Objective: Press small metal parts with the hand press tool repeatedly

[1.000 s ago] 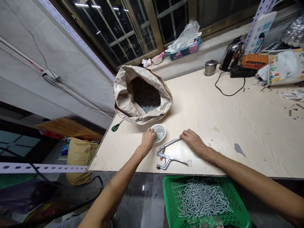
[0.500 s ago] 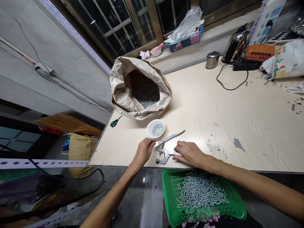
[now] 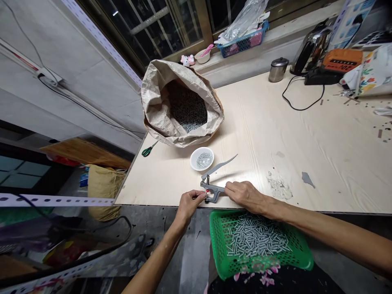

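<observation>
A grey metal hand press tool (image 3: pixel 214 179) stands at the near edge of the pale wooden table (image 3: pixel 306 134), its upper lever raised. My right hand (image 3: pixel 241 192) grips its lower handle. My left hand (image 3: pixel 190 202) is pinched at the tool's jaw, its fingertips touching the head; what they hold is too small to make out. Just behind the tool sits a small white bowl (image 3: pixel 201 159) of small metal parts.
An open paper sack (image 3: pixel 180 107) of dark small parts stands behind the bowl, with green-handled scissors (image 3: pixel 149 150) to its left. A green basket (image 3: pixel 260 245) of silver springs rests at my lap. A kettle (image 3: pixel 310 48), tin, cable and orange device sit far right.
My left hand left the white bowl and came back to the tool's jaw. My right hand slid from the upper lever to the lower handle, and the tool now stands up at the table edge.
</observation>
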The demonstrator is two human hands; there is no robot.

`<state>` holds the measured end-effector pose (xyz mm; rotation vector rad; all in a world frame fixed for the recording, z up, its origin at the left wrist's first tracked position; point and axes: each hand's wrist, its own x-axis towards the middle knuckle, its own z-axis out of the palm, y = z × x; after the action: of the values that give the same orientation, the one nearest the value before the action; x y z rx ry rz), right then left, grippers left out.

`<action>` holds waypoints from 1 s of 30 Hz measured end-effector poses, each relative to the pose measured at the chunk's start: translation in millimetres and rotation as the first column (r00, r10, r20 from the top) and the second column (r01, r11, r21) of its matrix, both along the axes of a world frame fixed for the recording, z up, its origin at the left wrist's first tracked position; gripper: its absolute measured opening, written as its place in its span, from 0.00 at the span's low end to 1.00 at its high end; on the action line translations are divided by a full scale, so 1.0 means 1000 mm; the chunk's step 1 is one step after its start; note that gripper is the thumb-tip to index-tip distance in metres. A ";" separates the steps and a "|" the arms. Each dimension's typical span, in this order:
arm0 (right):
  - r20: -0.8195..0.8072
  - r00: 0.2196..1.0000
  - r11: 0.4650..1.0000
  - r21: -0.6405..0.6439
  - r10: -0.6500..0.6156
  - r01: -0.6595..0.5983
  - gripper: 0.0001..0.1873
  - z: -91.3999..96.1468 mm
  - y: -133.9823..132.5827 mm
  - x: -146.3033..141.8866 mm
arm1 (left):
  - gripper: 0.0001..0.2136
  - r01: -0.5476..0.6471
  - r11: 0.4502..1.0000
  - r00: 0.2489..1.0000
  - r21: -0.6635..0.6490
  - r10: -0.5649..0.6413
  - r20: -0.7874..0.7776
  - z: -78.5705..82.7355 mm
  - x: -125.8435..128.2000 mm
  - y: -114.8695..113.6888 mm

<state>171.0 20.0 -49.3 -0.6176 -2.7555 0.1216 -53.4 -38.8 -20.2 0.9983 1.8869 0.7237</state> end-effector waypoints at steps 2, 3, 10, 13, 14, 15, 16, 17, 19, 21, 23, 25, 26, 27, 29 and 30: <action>-0.017 1.000 1.000 0.016 0.013 -0.013 0.16 0.000 0.000 -0.001 | 0.21 0.000 1.000 1.000 0.003 -0.001 0.017 -0.002 0.000 0.000; -0.022 1.000 1.000 0.019 0.015 -0.015 0.16 0.000 0.000 -0.001 | 0.21 0.004 1.000 1.000 0.002 -0.004 0.025 -0.003 -0.001 0.001; 0.010 1.000 1.000 -0.024 0.008 -0.007 0.14 -0.004 0.003 0.000 | 0.17 0.039 0.999 0.999 -0.029 -0.040 -0.030 -0.007 -0.001 0.007; 0.026 1.000 0.997 -0.069 -0.013 0.014 0.13 -0.013 0.005 -0.001 | 0.13 0.063 0.981 0.998 -0.182 -0.060 0.021 -0.003 0.000 0.011; 0.031 0.999 0.996 -0.090 -0.020 0.023 0.12 -0.015 0.006 -0.002 | 0.11 0.064 0.972 0.998 -0.227 -0.056 0.042 -0.001 0.001 0.013; 0.039 0.999 0.993 -0.114 -0.029 0.033 0.11 -0.018 0.005 -0.002 | 0.10 0.063 0.963 0.997 -0.262 -0.050 0.054 0.000 0.001 0.015; 0.052 0.998 0.989 -0.140 -0.038 0.045 0.10 -0.018 0.005 -0.002 | 0.09 0.063 0.957 0.997 -0.283 -0.049 0.057 0.001 0.002 0.016; 0.068 0.996 0.984 -0.170 -0.050 0.060 0.10 -0.018 0.005 -0.002 | 0.08 0.065 0.952 0.997 -0.298 -0.053 0.047 0.002 0.002 0.017; 0.091 0.994 0.970 -0.230 -0.060 0.079 0.07 -0.012 0.007 0.000 | 0.07 0.083 0.943 0.997 -0.323 -0.079 0.025 0.002 0.002 0.020; 0.074 0.995 0.962 -0.260 -0.065 0.083 0.09 -0.003 0.013 0.004 | 0.07 0.104 0.932 0.994 -0.346 -0.107 0.012 0.002 0.002 0.021; 0.032 0.995 0.967 -0.236 -0.092 0.097 0.31 0.004 0.023 0.007 | 0.08 0.114 0.927 0.993 -0.358 -0.119 0.010 0.000 0.001 0.021; 0.056 0.992 0.970 -0.207 -0.116 0.125 0.50 0.007 0.037 0.009 | 0.08 0.112 0.928 0.993 -0.357 -0.116 0.011 -0.001 0.001 0.020; 0.084 0.991 0.971 -0.209 -0.101 0.117 0.54 0.007 0.043 0.008 | 0.08 0.106 0.929 0.994 -0.353 -0.109 0.012 -0.001 0.001 0.019; 0.111 0.990 0.969 -0.225 -0.082 0.105 0.56 0.006 0.049 0.007 | 0.08 0.100 0.932 0.995 -0.349 -0.102 0.014 -0.001 0.002 0.019; 0.143 0.988 0.960 -0.267 -0.048 0.086 0.54 0.003 0.057 0.005 | 0.08 0.091 0.935 0.996 -0.344 -0.091 0.015 -0.002 0.002 0.018; 0.149 0.988 0.956 -0.281 -0.041 0.082 0.53 0.003 0.059 0.004 | 0.07 0.089 0.936 0.996 -0.341 -0.089 0.014 -0.002 0.002 0.018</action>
<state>174.8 79.1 -46.4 -0.8145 -2.8754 0.4884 -51.5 -20.8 -22.5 0.8533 1.8740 0.3250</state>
